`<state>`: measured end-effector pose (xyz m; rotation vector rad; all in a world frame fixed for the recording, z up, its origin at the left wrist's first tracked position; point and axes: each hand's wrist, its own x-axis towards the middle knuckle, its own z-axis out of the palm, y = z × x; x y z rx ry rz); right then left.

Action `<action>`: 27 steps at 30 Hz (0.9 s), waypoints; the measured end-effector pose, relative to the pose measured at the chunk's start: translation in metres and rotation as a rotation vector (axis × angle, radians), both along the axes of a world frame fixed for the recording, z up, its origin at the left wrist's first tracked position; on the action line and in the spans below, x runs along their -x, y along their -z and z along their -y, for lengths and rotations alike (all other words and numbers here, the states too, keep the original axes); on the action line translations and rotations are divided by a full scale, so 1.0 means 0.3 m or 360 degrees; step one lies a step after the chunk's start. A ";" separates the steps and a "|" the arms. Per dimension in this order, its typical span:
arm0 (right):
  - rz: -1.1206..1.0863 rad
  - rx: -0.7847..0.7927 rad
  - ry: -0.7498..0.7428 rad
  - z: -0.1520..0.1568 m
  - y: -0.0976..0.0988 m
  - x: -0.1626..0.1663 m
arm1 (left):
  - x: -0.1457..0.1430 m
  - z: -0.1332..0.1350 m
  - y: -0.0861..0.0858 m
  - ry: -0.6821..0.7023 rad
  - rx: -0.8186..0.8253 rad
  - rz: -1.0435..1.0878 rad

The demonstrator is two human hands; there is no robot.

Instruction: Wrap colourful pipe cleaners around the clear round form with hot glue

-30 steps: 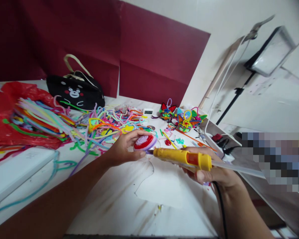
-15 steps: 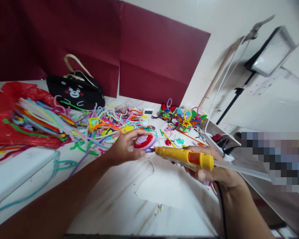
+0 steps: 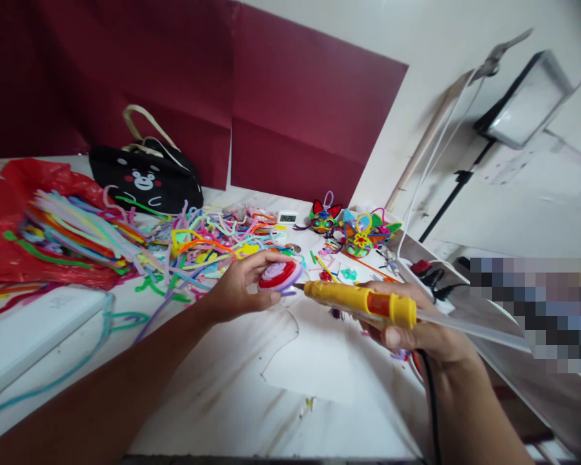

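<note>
My left hand [image 3: 237, 287] is closed round a small round coil of purple and red pipe cleaner [image 3: 279, 274], holding it just above the white table [image 3: 213, 394]. My right hand [image 3: 416, 332] grips a yellow glue gun [image 3: 358, 301] with a clear glue stick [image 3: 469, 326] sticking out behind. The gun's metal tip touches or nearly touches the coil's right edge. A black cord [image 3: 428, 400] runs down from the gun along my right wrist.
A heap of coloured pipe cleaners [image 3: 140, 242] lies on a red plastic bag [image 3: 14, 213] at left. A black bear-face bag [image 3: 145, 177] stands behind. Finished pipe-cleaner figures [image 3: 356, 232] and a small digital clock [image 3: 287, 217] sit at the back. A lamp stand [image 3: 513, 110] leans at right.
The glue gun and my right hand have shifted slightly right and up. My left hand still holds the coil in about the same place.
</note>
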<state>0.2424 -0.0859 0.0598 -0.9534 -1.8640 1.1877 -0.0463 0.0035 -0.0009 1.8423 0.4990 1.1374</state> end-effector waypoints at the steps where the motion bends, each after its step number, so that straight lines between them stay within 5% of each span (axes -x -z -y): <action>1: -0.0006 0.0010 -0.0001 0.000 0.002 -0.001 | 0.000 0.000 -0.002 -0.0002 0.0000 0.0001; 22: -0.0111 0.0015 0.0148 -0.023 0.043 -0.013 | -0.008 0.003 -0.016 -0.0038 -0.0018 0.0073; 27: 0.0373 -0.0131 0.0453 -0.063 0.064 0.024 | 0.004 0.005 -0.036 -0.0207 0.0005 0.0150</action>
